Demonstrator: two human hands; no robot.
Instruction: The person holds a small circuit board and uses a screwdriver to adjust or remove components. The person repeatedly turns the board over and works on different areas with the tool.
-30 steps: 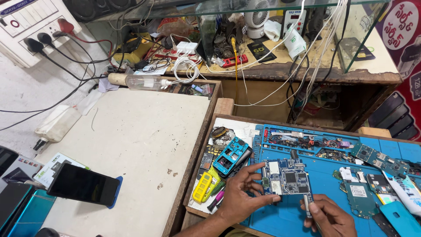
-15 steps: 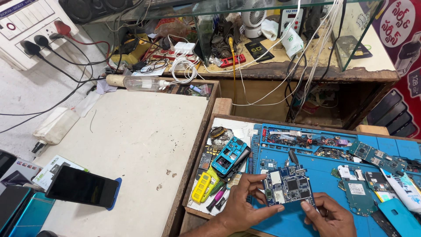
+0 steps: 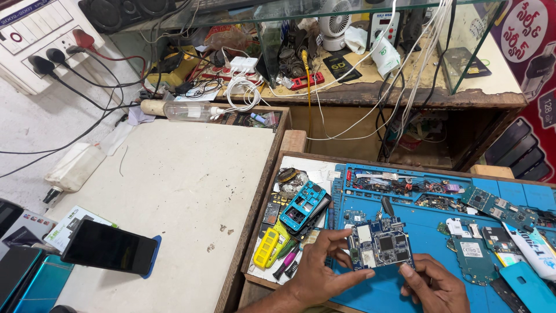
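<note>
The small blue rectangular circuit board (image 3: 380,249) has lifted slightly off the blue silicone work mat (image 3: 428,229); left hand (image 3: 322,271) and right hand (image 3: 434,284) pinch its edges, probably tilting it for inspection.

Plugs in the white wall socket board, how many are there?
3. Two black plugs sit side by side on the white socket board at top left, and one red plug sits to their right. More may be hidden beyond the picture's edge.
</note>
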